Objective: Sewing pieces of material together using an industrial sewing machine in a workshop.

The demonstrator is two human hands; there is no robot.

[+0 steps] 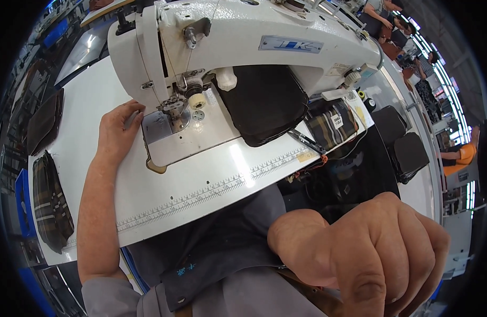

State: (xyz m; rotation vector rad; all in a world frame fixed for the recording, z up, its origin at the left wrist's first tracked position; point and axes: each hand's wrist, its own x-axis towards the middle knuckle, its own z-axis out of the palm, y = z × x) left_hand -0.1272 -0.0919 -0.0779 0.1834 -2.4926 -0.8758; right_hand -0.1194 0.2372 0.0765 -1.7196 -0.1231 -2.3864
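- glossy white metal sewing machine [233, 31] is bridging flat dk-brown stack [264, 105]
- bare L hand [118, 127] is bending beside machine, R hand [386, 248] is curling
- can't tell abt either grip

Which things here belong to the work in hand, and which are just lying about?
Likely in use:
sewing machine, by the left hand
possibly dark stack under its arm

Apparently idle:
plaid stack, far left
black tool
dark pieces, far right
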